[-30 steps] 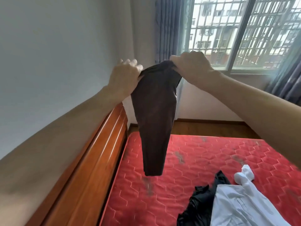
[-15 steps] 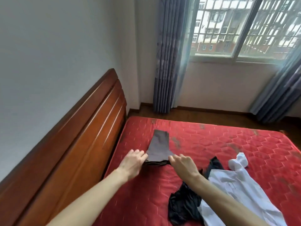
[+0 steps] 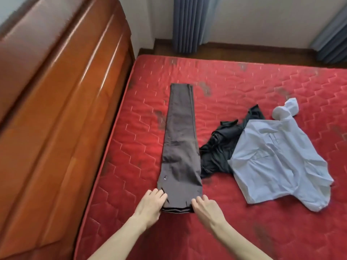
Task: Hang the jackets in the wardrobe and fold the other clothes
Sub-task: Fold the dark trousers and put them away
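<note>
Scene: a red quilted mattress seen from above, with a wooden headboard along its left side and grey curtains at the far wall.
Trousers: dark brown trousers lie flat on the mattress, folded lengthwise into 1 long narrow strip that runs from the near waistband to the far hems.
Left hand: the left hand grasps the near left corner of the waistband, fingers curled over the top layer.
Right hand: the right hand grasps the near right corner the same way, fingers curled on the cloth.
Other clothes: a crumpled black garment lies just right of the trousers, touching their right edge; a pale blue shirt overlaps it further right; a white rolled item, too small to identify, sits at the shirt's far end.
Step in hand: likely folding the trousers crosswise, now that the legs are stacked.
How to do it well: lift both waistband corners level and together, carry them toward the far hems, and keep the stacked edges lined up so the layers do not slide.
Watch for: the black garment at the right edge could be caught in the fold; keep the strip clear of it.
Wardrobe: not in view.
</note>
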The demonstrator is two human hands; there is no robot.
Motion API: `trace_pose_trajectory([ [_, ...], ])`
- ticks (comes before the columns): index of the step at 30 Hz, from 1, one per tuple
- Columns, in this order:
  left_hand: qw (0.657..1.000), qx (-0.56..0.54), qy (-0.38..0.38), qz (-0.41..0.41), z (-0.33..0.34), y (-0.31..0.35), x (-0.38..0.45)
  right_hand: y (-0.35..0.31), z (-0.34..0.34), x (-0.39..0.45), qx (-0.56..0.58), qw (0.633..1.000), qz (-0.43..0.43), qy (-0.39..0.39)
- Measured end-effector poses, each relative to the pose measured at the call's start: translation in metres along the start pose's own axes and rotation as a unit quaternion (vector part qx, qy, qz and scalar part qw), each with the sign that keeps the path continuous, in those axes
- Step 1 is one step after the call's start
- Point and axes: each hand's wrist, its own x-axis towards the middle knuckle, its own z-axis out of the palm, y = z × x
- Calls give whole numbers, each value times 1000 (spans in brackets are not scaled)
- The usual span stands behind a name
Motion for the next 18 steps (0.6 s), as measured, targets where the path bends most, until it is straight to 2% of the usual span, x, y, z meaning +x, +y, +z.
trace_pose_trajectory([
  [5, 998, -9, -57, 27, 88, 11, -12, -15, 103, -23, -51, 997, -43, -27],
  [11, 994, -19, -91, 56, 175, 21, -23, -24, 190, -39, -32, 998, -30, -50],
  [14, 993, -65, -61, 72, 205, 23, -18, -27, 210, -29, 20, 1000, -2, -13],
  [18, 987, -132, 84, 20, 224, 25, 42, -7, 220, 39, 60, 988, 14, 141],
])
